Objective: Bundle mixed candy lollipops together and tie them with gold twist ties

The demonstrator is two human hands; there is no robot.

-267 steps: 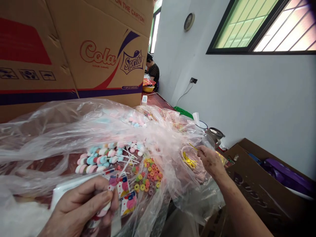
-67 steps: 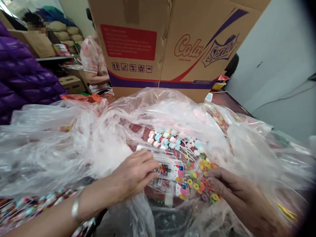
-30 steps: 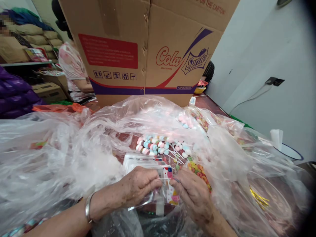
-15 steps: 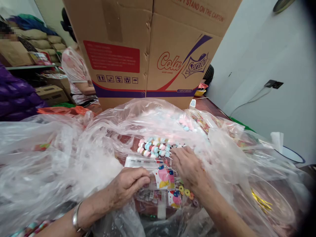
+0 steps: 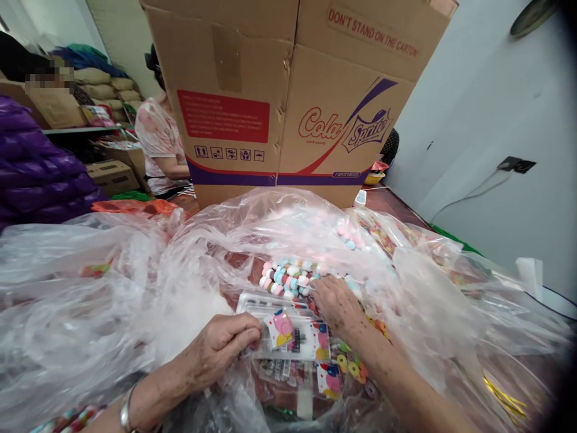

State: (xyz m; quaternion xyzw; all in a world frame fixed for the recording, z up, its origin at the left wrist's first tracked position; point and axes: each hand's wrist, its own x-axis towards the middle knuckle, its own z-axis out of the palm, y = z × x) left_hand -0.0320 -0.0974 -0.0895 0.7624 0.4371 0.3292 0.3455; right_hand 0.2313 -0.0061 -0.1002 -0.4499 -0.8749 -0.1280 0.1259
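My left hand (image 5: 228,340) is closed, thumb against forefinger, on the left end of a clear plastic packet (image 5: 282,329) with a pink, yellow and blue print. Under and beside that packet lie more printed clear packets (image 5: 329,380). A clear plastic tray (image 5: 252,302) is just behind them. My right hand (image 5: 337,304) reaches down at the right end of a pile of pastel bead strings (image 5: 283,278), pink, white, blue and brown. Its fingers are bent together. The fingertips are partly hidden, so what they hold cannot be made out.
Crumpled clear plastic sheeting (image 5: 112,313) surrounds the work area. A tall cardboard carton (image 5: 288,120) stands behind it. Colored rings (image 5: 351,365) lie by my right forearm, golden twist ties (image 5: 505,394) farther right. A person (image 5: 157,138) sits behind the carton's left side.
My left hand has drawn slightly left and down with the packet, which tilts and shows more of the packets beneath. My right hand stays by the bead strings. The view has shifted.
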